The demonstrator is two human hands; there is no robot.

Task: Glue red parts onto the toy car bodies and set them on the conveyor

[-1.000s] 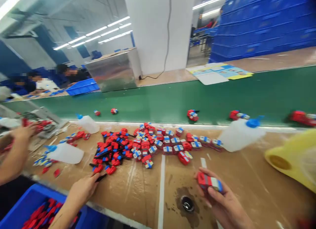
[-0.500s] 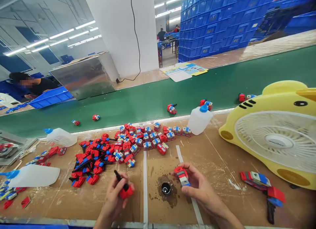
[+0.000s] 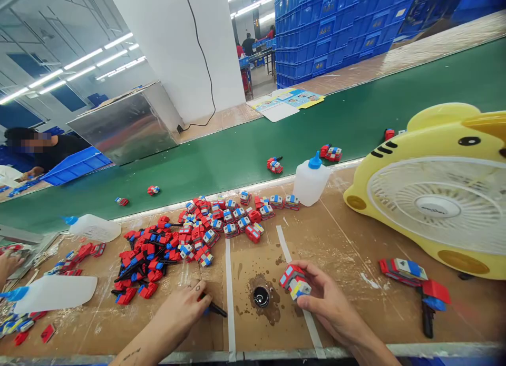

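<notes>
Right now, at lower centre of the frame, my left hand [image 3: 185,309] is curled over a black-tipped part [image 3: 216,309] and rests on the brown tabletop [image 3: 348,250]. My right hand [image 3: 330,303] pinches a red-and-blue toy block [image 3: 294,282] just right of the small black pot [image 3: 261,296]. Bare surface lies between the hands and the near table edge. The pile of toy pieces [image 3: 174,242] crowds the centre left, and the yellow fan [image 3: 435,197] blocks the right side. A glue bottle [image 3: 310,179] stands at the green conveyor belt's [image 3: 221,160] edge.
</notes>
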